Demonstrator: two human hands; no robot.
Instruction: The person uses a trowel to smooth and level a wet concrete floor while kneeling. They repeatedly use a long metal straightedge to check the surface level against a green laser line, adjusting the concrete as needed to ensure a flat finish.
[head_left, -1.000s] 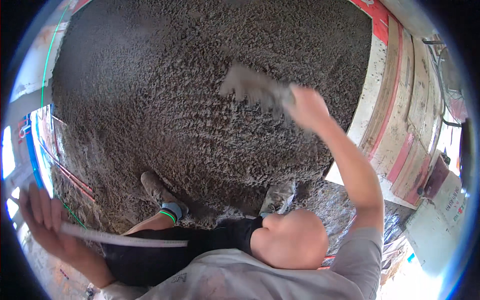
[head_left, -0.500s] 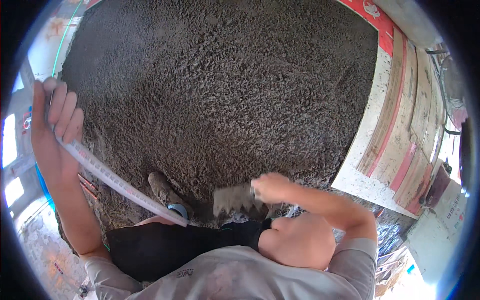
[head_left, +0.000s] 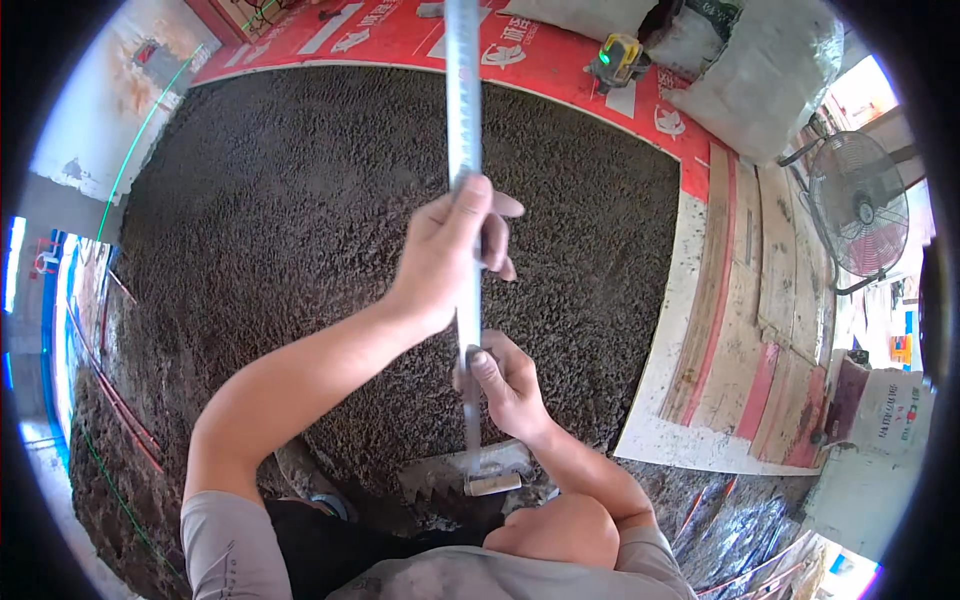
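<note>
Both hands are on the long metal straightedge (head_left: 463, 120), which runs up the middle of the view over the bed of damp grey screed mix (head_left: 300, 220). The left hand (head_left: 450, 255) is wrapped around the bar partway up, fingers curled shut on it, and the right hand (head_left: 505, 385) is pinching it closed lower down, thumb on top, just above a trowel (head_left: 470, 470) lying on the mix near the person's knee. If you're handling a bar like this, my take is to keep the hands well spread along it the way they are here, hold it flat so one end doesn't dig into the surface, and let the lower hand steer while the upper one carries the weight. Hard to say much more: the top of the bar runs out of the picture, so I can't tell how long it is or where the far end sits, and the left hand is a bit blurred. Whether the bar's lower end touches the trowel or just crosses over it isn't clear. Off to the side there's a floor fan (head_left: 858, 215) on the boards and a small laser level (head_left: 617, 58) on the red sheet.
</note>
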